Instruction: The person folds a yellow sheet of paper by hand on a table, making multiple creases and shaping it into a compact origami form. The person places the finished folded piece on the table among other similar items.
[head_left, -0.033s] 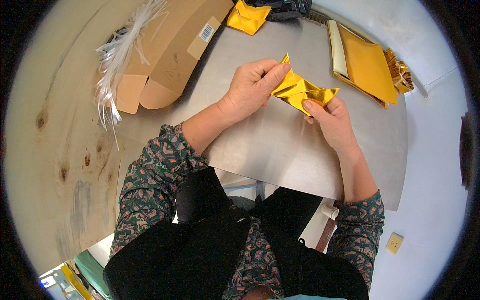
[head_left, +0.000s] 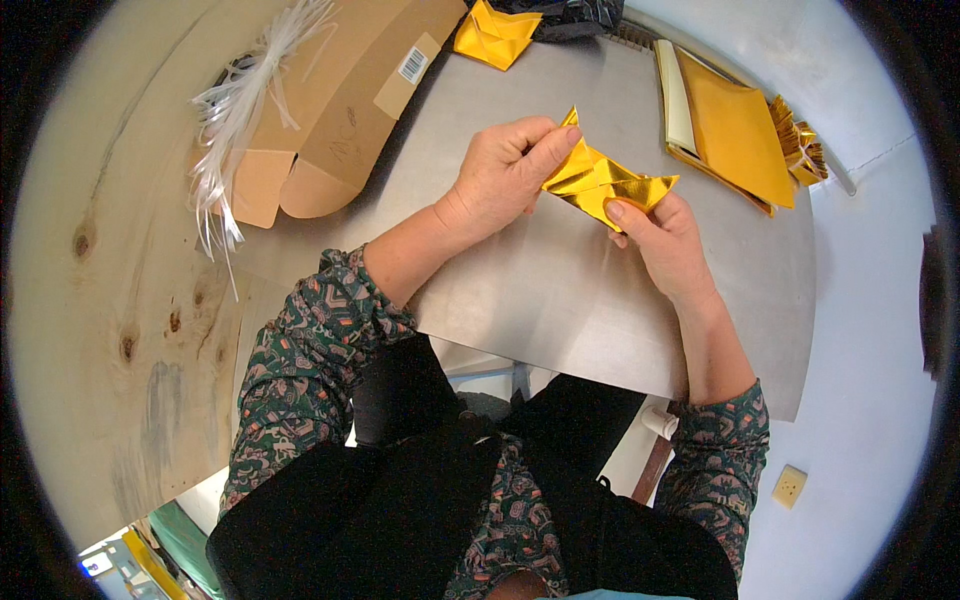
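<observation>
Between my two hands is a folded gold foil paper piece (head_left: pixel 600 180) with pointed corners, held above the metal tabletop (head_left: pixel 540 280). My left hand (head_left: pixel 508 172) pinches its left end, thumb on top and a gold point sticking up past the thumb. With its thumb pressed on the front, my right hand (head_left: pixel 660 235) grips the lower right part. The fingers behind the paper are partly hidden. A similar folded gold foil piece (head_left: pixel 497 36) lies at the far edge of the metal surface.
At left, a brown cardboard box (head_left: pixel 350 120) carries a bundle of white plastic strips (head_left: pixel 245 110). A stack of gold sheets (head_left: pixel 735 130) lies far right, beside gold fringed bundles (head_left: pixel 800 145). Black plastic (head_left: pixel 585 18) sits at the back. A white wall (head_left: pixel 860 300) borders the right side.
</observation>
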